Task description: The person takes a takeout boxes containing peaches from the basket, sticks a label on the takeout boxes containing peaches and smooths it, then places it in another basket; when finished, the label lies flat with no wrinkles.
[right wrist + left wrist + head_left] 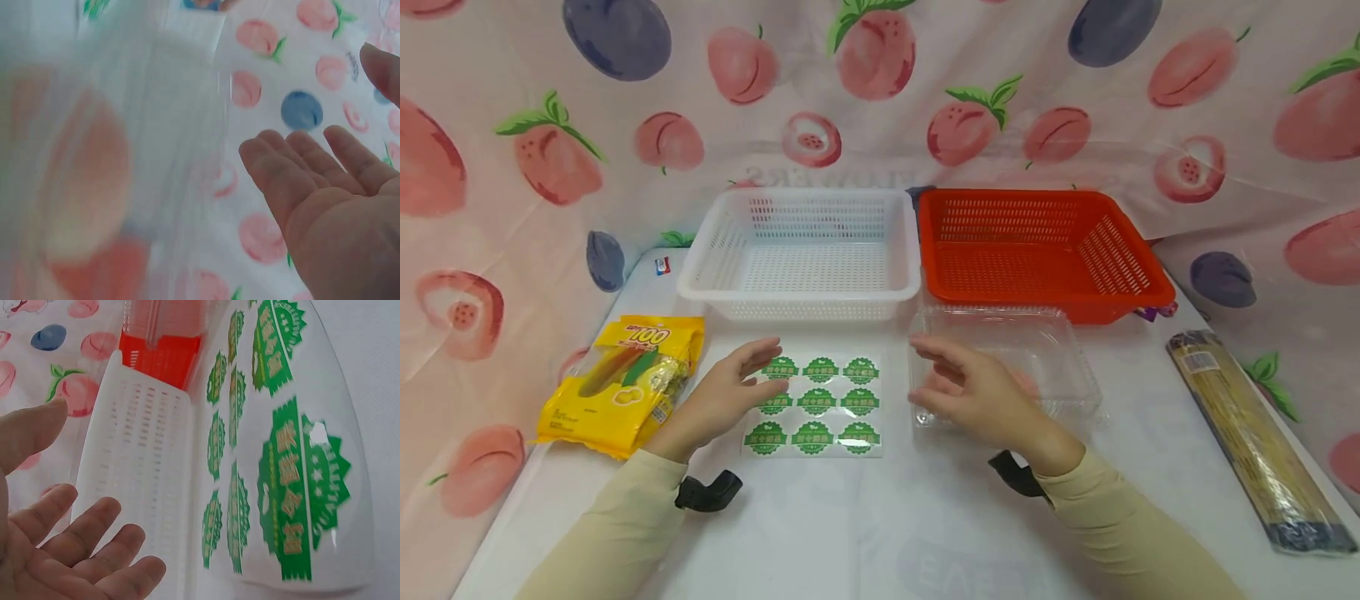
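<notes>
Head view: the left hand (726, 396) hovers, fingers loose, over the sticker sheet (812, 407); the right hand (973, 396), relaxed, sits by the clear box (1037, 350). Left wrist: stickers beside the white basket (134, 469) (fingers spread). Right wrist: open palm, box blurred

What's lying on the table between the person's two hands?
In the head view, the sheet of green stickers lies between the left hand and the right hand; its left edge sits under the left fingers.
</notes>
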Tool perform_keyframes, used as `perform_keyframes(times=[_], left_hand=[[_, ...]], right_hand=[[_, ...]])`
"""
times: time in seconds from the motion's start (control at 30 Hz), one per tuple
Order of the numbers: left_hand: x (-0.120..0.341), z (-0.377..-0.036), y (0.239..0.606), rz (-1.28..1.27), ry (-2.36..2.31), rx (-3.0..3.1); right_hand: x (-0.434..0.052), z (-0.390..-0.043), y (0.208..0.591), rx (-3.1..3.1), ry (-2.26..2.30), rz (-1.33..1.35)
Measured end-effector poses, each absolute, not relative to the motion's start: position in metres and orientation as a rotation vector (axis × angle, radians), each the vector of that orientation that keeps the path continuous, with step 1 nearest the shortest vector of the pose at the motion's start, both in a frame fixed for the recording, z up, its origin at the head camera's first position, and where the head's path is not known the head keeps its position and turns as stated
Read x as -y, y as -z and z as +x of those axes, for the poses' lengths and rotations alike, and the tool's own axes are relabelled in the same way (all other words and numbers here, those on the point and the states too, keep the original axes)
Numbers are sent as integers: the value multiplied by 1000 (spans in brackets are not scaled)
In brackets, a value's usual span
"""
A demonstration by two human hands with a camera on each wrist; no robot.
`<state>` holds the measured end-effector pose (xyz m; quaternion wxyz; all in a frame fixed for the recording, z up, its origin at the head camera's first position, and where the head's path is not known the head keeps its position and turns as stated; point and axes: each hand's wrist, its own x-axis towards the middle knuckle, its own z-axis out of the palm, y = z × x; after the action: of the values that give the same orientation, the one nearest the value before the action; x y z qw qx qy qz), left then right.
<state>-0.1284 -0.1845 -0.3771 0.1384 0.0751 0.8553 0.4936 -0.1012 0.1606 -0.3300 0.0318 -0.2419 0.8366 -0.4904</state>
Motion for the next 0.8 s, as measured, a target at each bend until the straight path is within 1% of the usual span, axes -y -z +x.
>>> perform_keyframes(times=[0.2,0.37,0.57,0.8], left_hand=[[199,-121,378,127,-1417,-2468],[207,-117,382,88,-1404,-2437],[215,-114,386,47,-1372,-2405],[217,-113,391,28,-1392,-2339]], right_hand=[[-117,-93,343,-2428,1552,-820],[-91,-93,359,-2393,1515,-707],[-76,-94,379,-2473,1395,-618],[-73,-91,394,-2472,1362,-550]])
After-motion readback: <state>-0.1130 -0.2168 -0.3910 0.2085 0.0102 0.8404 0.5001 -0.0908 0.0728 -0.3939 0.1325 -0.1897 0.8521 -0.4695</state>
